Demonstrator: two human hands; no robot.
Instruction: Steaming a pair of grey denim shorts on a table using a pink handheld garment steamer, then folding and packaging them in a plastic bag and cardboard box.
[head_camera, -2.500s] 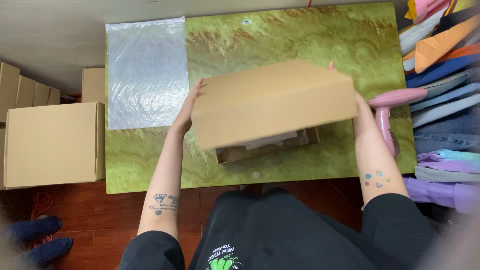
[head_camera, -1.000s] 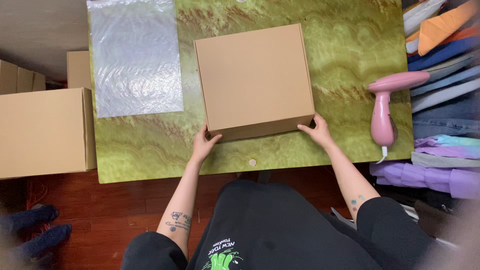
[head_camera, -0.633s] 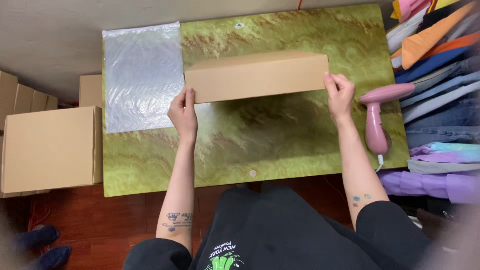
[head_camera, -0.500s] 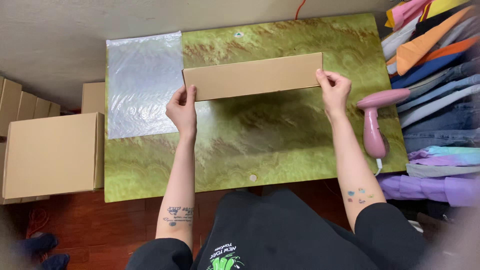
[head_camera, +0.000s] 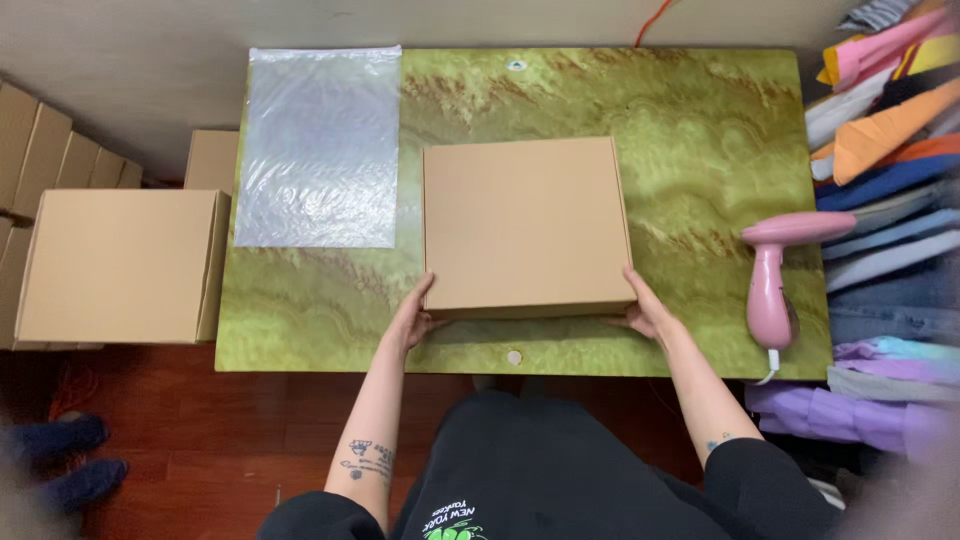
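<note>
Between the hands, a closed cardboard box (head_camera: 525, 225) is gripped flat on the bench (head_camera: 700, 130) by left hand (head_camera: 412, 320) and right hand (head_camera: 645, 312); gripped only at its near corners, it could slip if lifted.

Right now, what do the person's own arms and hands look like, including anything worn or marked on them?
Both arms are bare to above the elbow, with black short sleeves. The left forearm carries a dark tattoo near the elbow; the right forearm has a small one. Left hand and right hand show no gloves.
</note>
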